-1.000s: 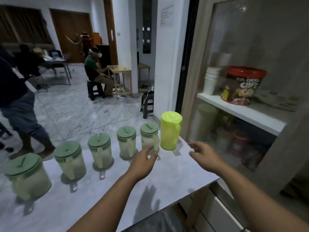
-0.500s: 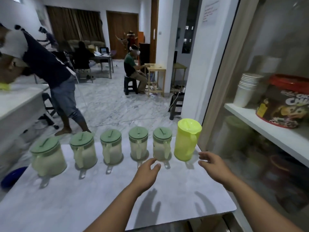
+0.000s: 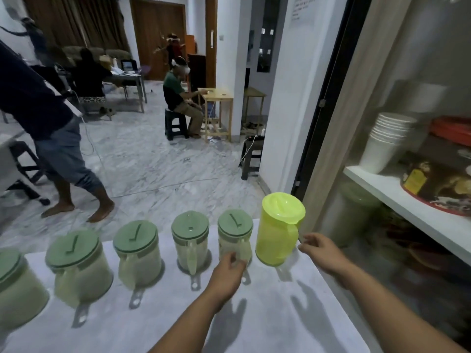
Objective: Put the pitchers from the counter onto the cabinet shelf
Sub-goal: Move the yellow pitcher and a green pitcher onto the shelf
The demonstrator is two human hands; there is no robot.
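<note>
Several pitchers stand in a row along the far edge of the white marble counter [image 3: 275,322]. Most are pale with dark green lids; the rightmost one is a taller bright yellow-green pitcher [image 3: 277,230]. My left hand [image 3: 228,272] reaches the handle of the green-lidded pitcher [image 3: 234,235] next to it, fingers curled at the handle, grip unclear. My right hand [image 3: 322,253] hovers open just right of the yellow-green pitcher's handle, not touching it. The cabinet shelf [image 3: 397,200] is white, to the right behind a glass door.
On the shelf stand a stack of white paper cups [image 3: 384,143] and a red-lidded cereal tub [image 3: 441,174]. A person [image 3: 51,128] walks on the floor beyond the counter at left; another sits on a stool [image 3: 178,100] farther back.
Both hands have moved forward toward the pitchers: the left up to the green-lidded pitcher's handle, the right up beside the yellow-green pitcher. My view has turned left.
</note>
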